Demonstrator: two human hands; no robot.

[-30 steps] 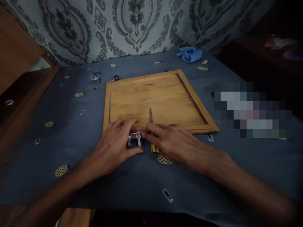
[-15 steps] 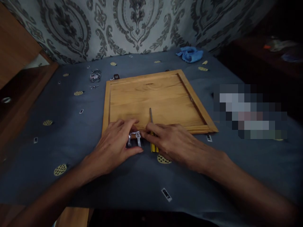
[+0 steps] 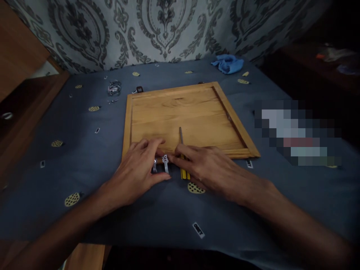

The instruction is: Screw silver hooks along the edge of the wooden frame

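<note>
At the near edge of a framed wooden panel (image 3: 180,116), my left hand (image 3: 136,163) curves around a small silver metal handle (image 3: 165,163). The thumb lies below it, and the other fingers bend over the panel's edge, their tips partly hidden. My right hand (image 3: 209,167) is closed around a yellow-handled screwdriver (image 3: 184,173), whose metal shaft points away over the panel. The right fingertips reach the right end of the handle. How firmly the left fingers grip it is partly hidden.
Another metal fitting (image 3: 114,88) lies at the far left with small screws (image 3: 113,101) near it. A small dark square piece (image 3: 140,89) sits behind the panel. A blue cloth (image 3: 227,64) is at the back right. A blurred patch covers something on the right.
The handle has turned slightly between my hands, so its top crossbar shows less. Both hands keep nearly the same pose, and the view has shifted a little.
</note>
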